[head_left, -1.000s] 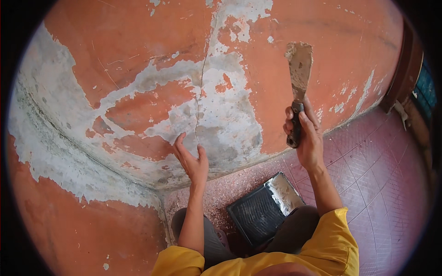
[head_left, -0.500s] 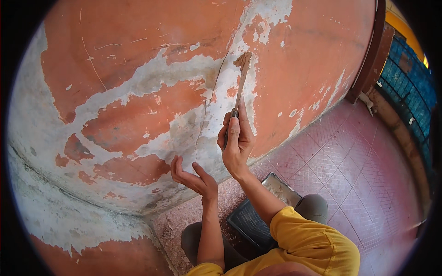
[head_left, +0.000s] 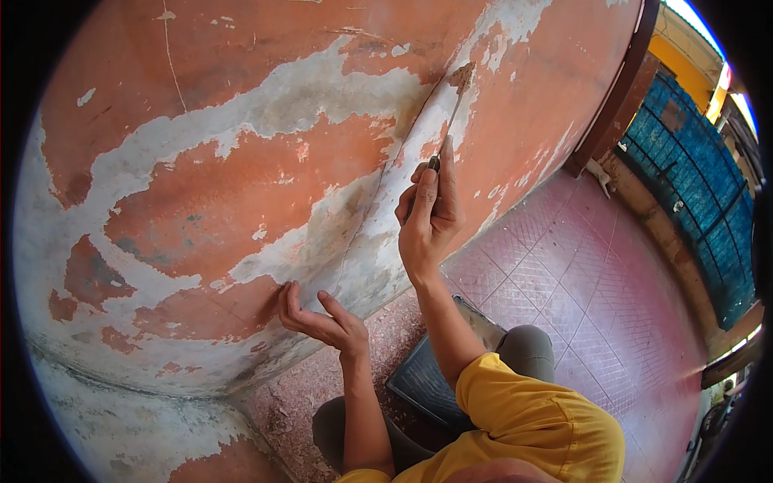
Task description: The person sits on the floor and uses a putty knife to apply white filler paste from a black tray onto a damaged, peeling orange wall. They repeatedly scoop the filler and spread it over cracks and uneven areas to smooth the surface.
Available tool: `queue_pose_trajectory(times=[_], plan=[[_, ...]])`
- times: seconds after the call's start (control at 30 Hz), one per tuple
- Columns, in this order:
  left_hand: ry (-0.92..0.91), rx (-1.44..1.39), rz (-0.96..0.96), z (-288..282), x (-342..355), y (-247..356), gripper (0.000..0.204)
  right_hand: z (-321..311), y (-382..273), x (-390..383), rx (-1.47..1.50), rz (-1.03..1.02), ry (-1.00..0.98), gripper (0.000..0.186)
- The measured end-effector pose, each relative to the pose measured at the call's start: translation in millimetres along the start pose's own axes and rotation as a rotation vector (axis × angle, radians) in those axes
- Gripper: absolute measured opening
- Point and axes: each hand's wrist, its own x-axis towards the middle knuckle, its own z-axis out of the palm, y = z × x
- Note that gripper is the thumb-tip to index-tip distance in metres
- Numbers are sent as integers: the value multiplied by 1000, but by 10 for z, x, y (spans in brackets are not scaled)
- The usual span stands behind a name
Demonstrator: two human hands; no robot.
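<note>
My right hand [head_left: 428,224] is wrapped round the dark handle of a putty knife [head_left: 457,105], its forefinger laid along the tool toward the blade. The blade points up the wall, seen almost edge-on, with brownish paste at its tip. That tip is at a bare grey-white strip beside a long dark crack [head_left: 378,181] in the peeling orange wall [head_left: 266,201]. Lower and to the left, my left hand [head_left: 322,324] holds nothing; its fingers are loosely bent and apart, close to the wall. Whether the fingertips touch the wall I cannot tell.
Between my knees and the wall stands a black tray [head_left: 423,378] holding pale material, partly hidden by my right arm. Paint flakes [head_left: 322,394] litter the floor along the wall's foot. Reddish tiles [head_left: 555,282] stretch right toward a blue-covered grille [head_left: 684,185].
My right hand and the putty knife have moved up the wall along the crack. My left hand has shifted slightly left. The view has turned a little, showing more on the right.
</note>
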Motion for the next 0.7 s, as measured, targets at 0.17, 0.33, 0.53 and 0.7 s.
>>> queue_pose_trajectory(times=[0.17, 0.33, 0.53, 0.7], plan=[[-16, 51, 29, -4, 5, -43, 36, -5, 46, 18, -42, -33, -31, 44], [-5, 66, 39, -6, 36, 0, 35, 8, 50, 24, -13, -19, -37, 45], [-28, 68, 23, -20, 38, 10, 37, 87, 44, -63, -25, -11, -21, 46], [-42, 60, 19, -39, 45, 15, 38, 99, 146, -80, -210, -68, 15, 48]])
